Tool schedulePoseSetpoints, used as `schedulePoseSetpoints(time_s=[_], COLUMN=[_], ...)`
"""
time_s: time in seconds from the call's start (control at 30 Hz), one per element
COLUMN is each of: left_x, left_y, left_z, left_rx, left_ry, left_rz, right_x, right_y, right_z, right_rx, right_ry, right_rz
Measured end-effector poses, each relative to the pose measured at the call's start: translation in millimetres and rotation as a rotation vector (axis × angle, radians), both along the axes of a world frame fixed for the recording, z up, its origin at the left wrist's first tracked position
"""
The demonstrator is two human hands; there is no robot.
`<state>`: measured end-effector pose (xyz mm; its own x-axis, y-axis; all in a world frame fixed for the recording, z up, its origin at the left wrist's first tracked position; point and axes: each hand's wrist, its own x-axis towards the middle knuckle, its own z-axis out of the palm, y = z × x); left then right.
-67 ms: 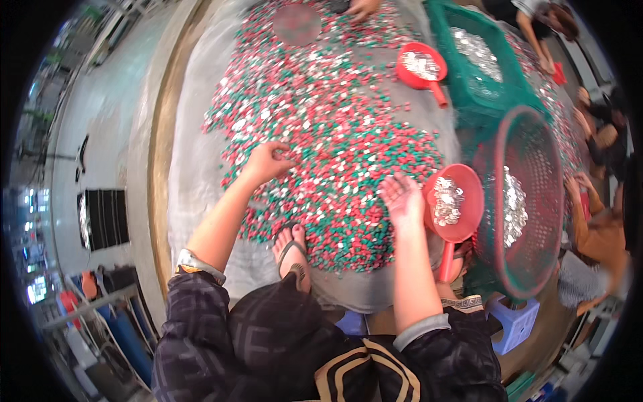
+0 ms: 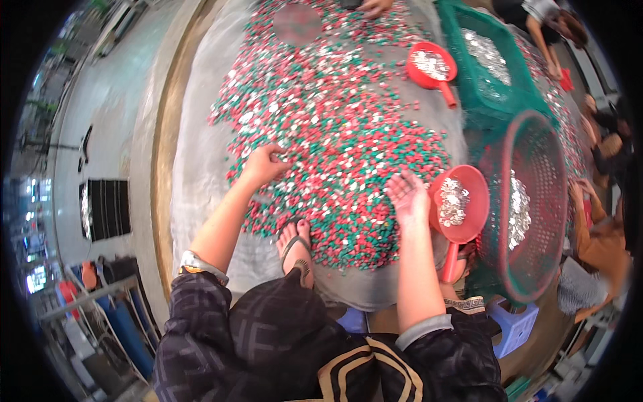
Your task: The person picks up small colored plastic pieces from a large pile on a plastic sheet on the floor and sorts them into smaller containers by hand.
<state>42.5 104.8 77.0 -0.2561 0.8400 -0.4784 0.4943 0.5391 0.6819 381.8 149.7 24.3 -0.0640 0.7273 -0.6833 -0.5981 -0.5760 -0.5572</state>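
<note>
Small red, green and silvery-white pieces (image 2: 335, 134) lie in a wide spread on a grey sheet. Over the left part of this spread is my left hand (image 2: 263, 166), its thumb and fingertips drawn together in a pinch; whatever is between them is too small to make out. My right hand (image 2: 408, 195) is palm up at the right edge of the pieces, fingers loosely stretched and slightly curled, with nothing plainly held. Right beside it sits a red scoop (image 2: 474, 175) partly filled with silvery pieces, its handle pointing toward me.
A second red scoop (image 2: 445, 86) with silvery pieces lies farther off. To the right stand a green crate (image 2: 455, 67) and a tilted red perforated basket (image 2: 546, 194), both holding silvery pieces. A blue stool (image 2: 516, 328) is at lower right. Other people's hands (image 2: 375, 7) work around.
The view has shifted slightly, so the scoops, crate and basket appear a little farther right. My left hand has moved slightly left over the pieces; my right hand stays beside the scoop.
</note>
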Motion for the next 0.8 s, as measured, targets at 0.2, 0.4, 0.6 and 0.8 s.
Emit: schedulePoseSetpoints(time_s=[0.2, 0.4, 0.6, 0.8], left_x=[-25, 7, 12, 103], left_y=[-108, -116, -95, -31], left_z=[-65, -82, -80, -133], left_rx=[-0.139, 0.019, 0.03, 0.205], left_ry=[0.657, 0.468, 0.46, 0.083], left_rz=[0.144, 0.117, 0.086, -0.202], right_x=[-62, -86, -52, -54], right_y=[-39, -77, 3, -3], right_z=[12, -28, -5, 5], right_rx=[0.815, 1.452, 1.105, 0.898], right_ry=[-0.939, -1.476, -1.929, -1.761], right_rz=[0.902, 1.449, 1.179, 0.83])
